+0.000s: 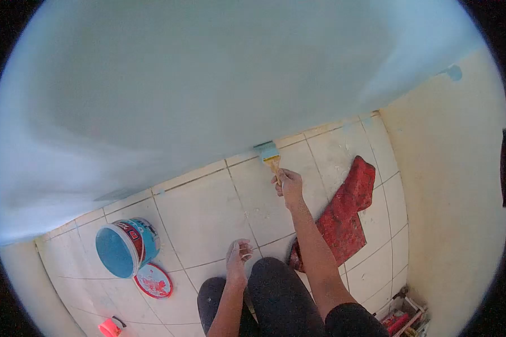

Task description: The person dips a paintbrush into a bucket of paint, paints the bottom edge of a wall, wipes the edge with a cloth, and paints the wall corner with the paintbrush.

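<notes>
My right hand (289,185) grips the wooden handle of a wide paintbrush (272,160). Pale blue paint coats the brush's bristles, which meet the foot of the light blue wall (219,84) just above the floor tiles. Over my knees, my left hand (239,259) has its fingers curled in; something small and pale shows at them, too unclear to name. Whitish smears mark its fingers. To the left, a paint bucket (146,238) with blue paint inside stands on the tiles, its mouth facing me.
A round lid (153,281) with a red rim lies beside the bucket. At the right, a crumpled red cloth (343,222) is spread on the tiled floor (202,213). A cream wall (455,168) bounds the right side, with a crate (405,317) of items below. A pink-orange object (110,327) sits lower left.
</notes>
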The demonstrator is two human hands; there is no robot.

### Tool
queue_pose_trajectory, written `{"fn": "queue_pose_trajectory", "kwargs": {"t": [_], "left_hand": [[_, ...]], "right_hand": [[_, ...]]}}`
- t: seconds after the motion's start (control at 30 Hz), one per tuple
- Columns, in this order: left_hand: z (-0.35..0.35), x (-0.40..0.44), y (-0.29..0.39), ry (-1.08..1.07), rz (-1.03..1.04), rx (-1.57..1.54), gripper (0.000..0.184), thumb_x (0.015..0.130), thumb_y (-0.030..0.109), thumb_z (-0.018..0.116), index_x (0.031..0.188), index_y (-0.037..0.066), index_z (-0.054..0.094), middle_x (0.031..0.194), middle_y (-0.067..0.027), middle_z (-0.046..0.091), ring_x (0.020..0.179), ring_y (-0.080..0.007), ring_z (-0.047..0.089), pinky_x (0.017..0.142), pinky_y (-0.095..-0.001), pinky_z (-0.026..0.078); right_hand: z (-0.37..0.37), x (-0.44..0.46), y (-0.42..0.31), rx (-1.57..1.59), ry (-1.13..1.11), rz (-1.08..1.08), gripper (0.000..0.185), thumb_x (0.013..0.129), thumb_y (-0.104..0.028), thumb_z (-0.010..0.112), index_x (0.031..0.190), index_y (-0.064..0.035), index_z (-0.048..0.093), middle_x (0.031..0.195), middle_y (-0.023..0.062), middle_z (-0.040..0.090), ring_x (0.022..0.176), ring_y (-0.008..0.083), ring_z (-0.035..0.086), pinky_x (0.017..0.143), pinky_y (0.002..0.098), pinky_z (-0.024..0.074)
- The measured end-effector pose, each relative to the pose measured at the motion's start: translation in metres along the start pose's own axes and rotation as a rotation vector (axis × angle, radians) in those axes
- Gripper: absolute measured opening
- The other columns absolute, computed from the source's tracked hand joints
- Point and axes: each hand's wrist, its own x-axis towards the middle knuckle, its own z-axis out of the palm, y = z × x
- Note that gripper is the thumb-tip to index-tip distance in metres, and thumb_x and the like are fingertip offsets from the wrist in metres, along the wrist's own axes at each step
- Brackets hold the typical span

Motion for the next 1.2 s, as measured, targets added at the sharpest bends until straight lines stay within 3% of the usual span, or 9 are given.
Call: {"fn": "queue_pose_trajectory", "kwargs": {"t": [0.27, 0.4, 0.57, 0.67, 0.77, 0.87, 1.1, 1.2], "left_hand": [[0.002, 0.003, 0.000, -0.032, 0.029, -0.009, 0.033, 0.095, 0.039, 0.044, 0.101, 0.010, 0.059, 0.087, -0.0007, 0.057, 0.082, -0.0138, 0.054, 0.076, -0.0302, 0.042], [0.018, 0.013, 0.001, -0.009, 0.002, -0.034, 0.029, 0.096, 0.032, 0.041, 0.098, 0.010, 0.060, 0.085, -0.0015, 0.059, 0.081, -0.0135, 0.055, 0.075, -0.0297, 0.041], [0.038, 0.021, 0.019, -0.086, 0.050, -0.038, 0.029, 0.094, 0.034, 0.045, 0.101, 0.010, 0.059, 0.087, -0.0016, 0.059, 0.082, -0.0140, 0.055, 0.076, -0.0300, 0.043], [0.045, 0.025, 0.028, -0.114, 0.078, -0.025, 0.030, 0.093, 0.036, 0.047, 0.102, 0.009, 0.059, 0.088, -0.0018, 0.059, 0.082, -0.0143, 0.055, 0.076, -0.0298, 0.043], [0.049, 0.026, 0.033, -0.128, 0.093, -0.025, 0.031, 0.092, 0.036, 0.048, 0.102, 0.009, 0.059, 0.088, -0.0017, 0.059, 0.081, -0.0143, 0.056, 0.076, -0.0297, 0.043], [0.048, 0.031, 0.027, -0.127, 0.084, -0.041, 0.031, 0.092, 0.036, 0.048, 0.102, 0.009, 0.059, 0.088, -0.0016, 0.059, 0.081, -0.0143, 0.056, 0.076, -0.0300, 0.043], [0.062, 0.043, 0.027, -0.133, 0.062, 0.002, 0.032, 0.092, 0.039, 0.048, 0.101, 0.010, 0.060, 0.087, -0.0013, 0.059, 0.080, -0.0147, 0.055, 0.075, -0.0302, 0.042], [0.075, 0.043, 0.039, -0.129, 0.065, 0.038, 0.030, 0.096, 0.033, 0.040, 0.098, 0.011, 0.061, 0.085, -0.0003, 0.060, 0.080, -0.0128, 0.056, 0.074, -0.0293, 0.041]], "right_hand": [[-0.011, -0.038, -0.001, 0.123, 0.024, 0.065, 0.025, 0.094, -0.017, 0.050, 0.101, 0.0042, 0.062, 0.065, 0.0052, 0.056, 0.043, 0.0071, 0.042, 0.035, 0.0230, 0.0315], [-0.013, -0.022, 0.006, 0.020, 0.034, 0.072, 0.025, 0.093, -0.017, 0.051, 0.099, 0.0048, 0.063, 0.065, 0.0057, 0.057, 0.043, 0.0075, 0.042, 0.035, 0.0230, 0.0328], [0.002, 0.006, -0.005, -0.173, 0.033, 0.087, 0.026, 0.092, -0.018, 0.052, 0.098, 0.0058, 0.062, 0.066, 0.0061, 0.058, 0.043, 0.0078, 0.043, 0.035, 0.0230, 0.0342], [0.010, 0.005, -0.015, -0.101, 0.033, -0.002, 0.025, 0.094, -0.015, 0.047, 0.089, 0.0054, 0.060, 0.066, 0.0061, 0.057, 0.042, 0.0068, 0.040, 0.034, 0.0231, 0.0280], [0.007, -0.004, -0.016, -0.055, 0.038, -0.035, 0.024, 0.094, -0.014, 0.047, 0.090, 0.0054, 0.060, 0.065, 0.0061, 0.057, 0.041, 0.0068, 0.039, 0.034, 0.0233, 0.0281], [-0.009, -0.019, -0.014, 0.021, 0.025, 0.029, 0.027, 0.093, -0.016, 0.050, 0.102, 0.0064, 0.061, 0.068, 0.0071, 0.059, 0.042, 0.0085, 0.043, 0.035, 0.0232, 0.0333], [-0.035, -0.005, -0.018, -0.045, 0.112, 0.039, 0.027, 0.093, -0.016, 0.051, 0.102, 0.0069, 0.061, 0.066, 0.0074, 0.059, 0.042, 0.0086, 0.043, 0.035, 0.0236, 0.0330], [-0.035, 0.009, -0.029, -0.105, 0.113, 0.047, 0.027, 0.092, -0.018, 0.052, 0.097, 0.0071, 0.061, 0.064, 0.0076, 0.059, 0.042, 0.0089, 0.044, 0.034, 0.0244, 0.0332]]}}
